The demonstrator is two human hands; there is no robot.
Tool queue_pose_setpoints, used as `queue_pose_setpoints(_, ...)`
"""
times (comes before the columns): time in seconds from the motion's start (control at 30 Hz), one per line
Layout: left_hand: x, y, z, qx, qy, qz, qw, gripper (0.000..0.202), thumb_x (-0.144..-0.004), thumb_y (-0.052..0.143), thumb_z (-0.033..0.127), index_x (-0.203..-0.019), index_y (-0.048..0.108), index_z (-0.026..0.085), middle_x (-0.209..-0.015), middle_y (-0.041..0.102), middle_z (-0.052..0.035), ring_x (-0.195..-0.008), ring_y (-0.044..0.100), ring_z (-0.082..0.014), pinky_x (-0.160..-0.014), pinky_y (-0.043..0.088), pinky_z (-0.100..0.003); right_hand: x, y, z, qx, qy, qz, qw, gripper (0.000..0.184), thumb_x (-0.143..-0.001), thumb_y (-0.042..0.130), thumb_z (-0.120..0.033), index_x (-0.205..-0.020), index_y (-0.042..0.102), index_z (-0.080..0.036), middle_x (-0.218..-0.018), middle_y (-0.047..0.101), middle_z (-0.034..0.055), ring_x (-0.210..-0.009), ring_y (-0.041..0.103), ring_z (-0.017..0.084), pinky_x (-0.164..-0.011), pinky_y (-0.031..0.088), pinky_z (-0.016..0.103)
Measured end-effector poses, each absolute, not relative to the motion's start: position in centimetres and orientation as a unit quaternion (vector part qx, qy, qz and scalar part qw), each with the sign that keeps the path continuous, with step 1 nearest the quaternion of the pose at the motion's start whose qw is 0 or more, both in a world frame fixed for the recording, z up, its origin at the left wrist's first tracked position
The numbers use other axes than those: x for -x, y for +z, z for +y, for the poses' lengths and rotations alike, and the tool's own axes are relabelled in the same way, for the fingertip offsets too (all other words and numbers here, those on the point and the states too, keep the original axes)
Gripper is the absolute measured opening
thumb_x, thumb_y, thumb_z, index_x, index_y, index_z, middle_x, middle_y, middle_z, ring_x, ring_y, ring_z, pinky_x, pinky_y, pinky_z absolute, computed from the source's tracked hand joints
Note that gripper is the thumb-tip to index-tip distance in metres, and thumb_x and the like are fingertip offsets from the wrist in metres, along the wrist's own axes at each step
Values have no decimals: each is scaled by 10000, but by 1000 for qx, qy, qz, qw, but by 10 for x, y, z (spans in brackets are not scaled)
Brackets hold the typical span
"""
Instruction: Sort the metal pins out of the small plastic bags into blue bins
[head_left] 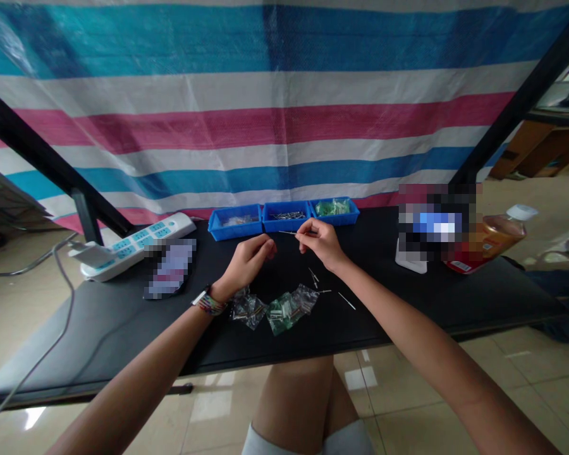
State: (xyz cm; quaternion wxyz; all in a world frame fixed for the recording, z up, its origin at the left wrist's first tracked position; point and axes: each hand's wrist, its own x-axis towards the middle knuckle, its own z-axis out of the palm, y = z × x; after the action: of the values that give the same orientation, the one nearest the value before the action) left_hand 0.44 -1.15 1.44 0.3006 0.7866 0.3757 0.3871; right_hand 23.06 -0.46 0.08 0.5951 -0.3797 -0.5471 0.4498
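Far left: white power strip (137, 245) on the black surface (99, 316), cable running off the left edge.

Left hand (247, 260): raised just above the surface, beaded wristband (210, 304) on the wrist. Fingers (267, 246) curled, thumb and forefinger tips close together. Cannot tell whether anything small sits between them.

Pin (288, 233): thin metal, held in the air between the two hands. Long axis runs left-right, nearly level. Free tip points left toward the left-hand fingers, near them but apart.

Right hand (321, 244): thumb and forefinger pinch the pin at its right end. It is the only hand touching the pin.

Beyond the hands: three blue trays (284, 225) in a row at the far edge. Near side: small clear bags (281, 313) of parts in a cluster. Loose pins (346, 301) lie just right of the bags.

Right: amber bottle (497, 235) lying on its side.

Room: striped blue, white and pink tarp (284, 120) hangs behind the surface; glossy tiled floor (540, 373) below.
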Motion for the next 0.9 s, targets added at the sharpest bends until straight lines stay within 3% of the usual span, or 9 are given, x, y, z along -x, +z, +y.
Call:
queue_pose_setpoints(0.27,-4,13,-11,-791,382,364,310,440,-1089,512,529,-862,688,195,-780,713,-43,-723,669,-186,-679,517,-291,-245,-10,26,467,300,-486,676,164,-782,756,-340,-786,643,-221,-660,651,-22,-549,660,164,-558,523,286)
queue_pose_setpoints(0.43,-5,14,-11,-792,380,363,311,443,-1086,515,537,-862,688,195,-786,715,-47,-722,671,-189,-677,524,-296,-257,-18,34,532,176,-498,661,113,-852,723,-338,-856,695,-229,-631,657,1,-593,697,229,-629,527,339)
queue_pose_setpoints(0.53,-5,13,-11,-795,375,363,308,449,-1089,510,535,-859,688,193,-786,715,-47,-720,669,-187,-679,521,-293,-260,-18,35,507,183,-580,610,169,-912,668,-340,-950,772,-212,-985,796,90,-559,656,181,-624,525,349)
queue_pose_setpoints(0.6,-4,13,-11,-796,374,364,307,453,-1090,509,535,-856,688,191,-783,716,-46,-718,667,-185,-680,519,-291,-260,-16,34,478,176,-626,590,204,-933,628,-309,-974,800,-206,-1217,784,118,-574,632,152,-640,529,348)
queue_pose_setpoints(0.63,-4,12,-10,-795,373,366,307,454,-1090,509,534,-855,688,190,-782,716,-45,-719,667,-185,-682,517,-289,-259,-14,33,471,164,-637,588,211,-934,613,-287,-966,803,-200,-1237,777,119,-590,624,147,-652,528,344)
queue_pose_setpoints(0.77,-2,13,-10,-794,376,366,307,448,-1094,508,523,-861,686,183,-774,705,-39,-723,665,-180,-686,513,-280,-259,0,22,471,173,-666,553,171,-894,611,-221,-870,772,-170,-952,764,75,-616,589,143,-657,485,307)
queue_pose_setpoints(0.9,-1,14,-10,-794,381,365,303,438,-1094,512,507,-858,685,181,-770,703,-38,-721,663,-179,-686,509,-280,-268,18,11,431,309,-757,381,92,-853,702,-227,-807,745,-160,-799,727,33,-719,641,155,-698,467,274)
